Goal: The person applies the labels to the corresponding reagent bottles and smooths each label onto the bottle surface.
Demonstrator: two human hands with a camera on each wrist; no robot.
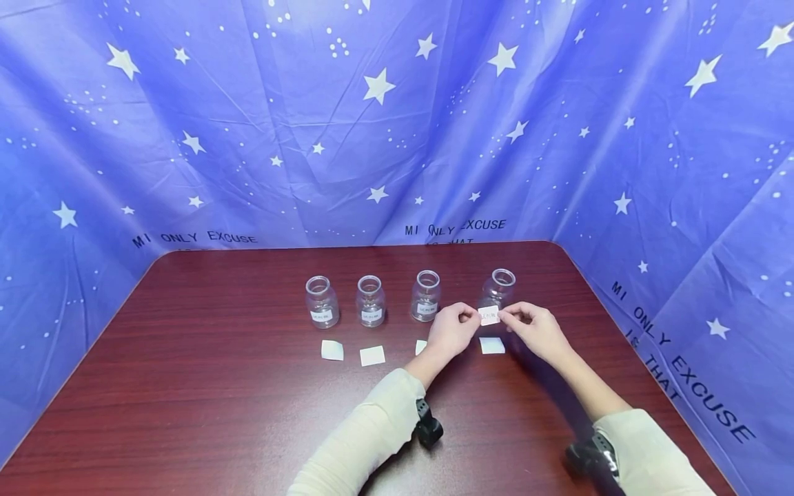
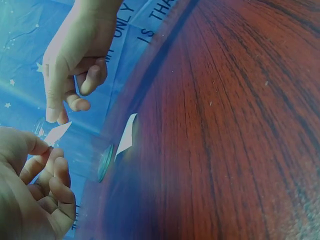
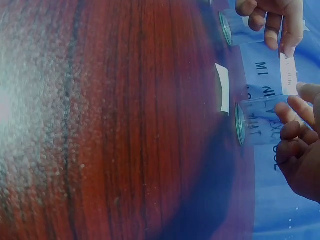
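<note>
A small white label (image 1: 489, 315) with dark print is stretched between my two hands, in front of the rightmost glass jar (image 1: 501, 282). My left hand (image 1: 455, 329) pinches its left edge between thumb and forefinger; my right hand (image 1: 540, 334) pinches the right edge the same way. In the left wrist view the label (image 2: 59, 132) is tilted, seen nearly edge-on. The right wrist view shows the label (image 3: 288, 75) close to the jar's side. On the table just below the hands lies a white paper piece (image 1: 493, 346). That jar has no lid, and the label partly covers its lower front.
Three more open glass jars, the left (image 1: 322, 303), the second (image 1: 371, 303) and the third (image 1: 425, 296), stand in a row with labels on their fronts. Paper pieces lie before them, including a curled one (image 1: 332, 350). A star-patterned curtain (image 1: 372, 138) borders the dark wooden table (image 1: 217, 386).
</note>
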